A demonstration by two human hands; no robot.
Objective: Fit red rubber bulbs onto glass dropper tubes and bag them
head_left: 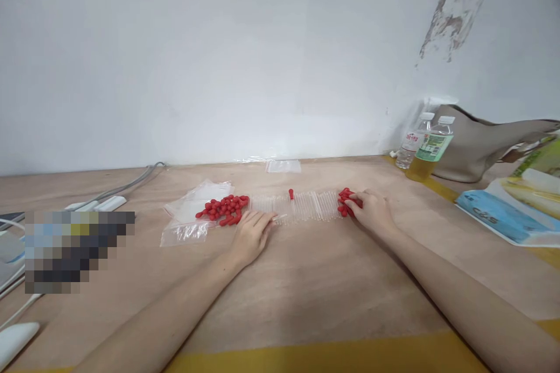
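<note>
My left hand [252, 234] rests at the near edge of a row of thin clear tubes [312, 205], its thumb and fingers closed on one clear dropper tube [280, 217] that sticks out to the right. My right hand [371, 210] pinches at a small heap of red rubber bulbs [343, 203] at the row's right end; the bulb between its fingertips is partly hidden. One red bulb [291, 193] stands at the top of a tube in mid-row. Left of the row lies a bigger pile of red bulbs [225, 207], partly on clear plastic bags [188, 218].
A flat clear bag [283, 166] lies by the wall. Two bottles [431, 148], a grey bag [468, 140] and a blue tissue pack [499, 215] occupy the right. Cables [131, 180], a white power strip [109, 204] and a blurred-out item [74, 250] are at left.
</note>
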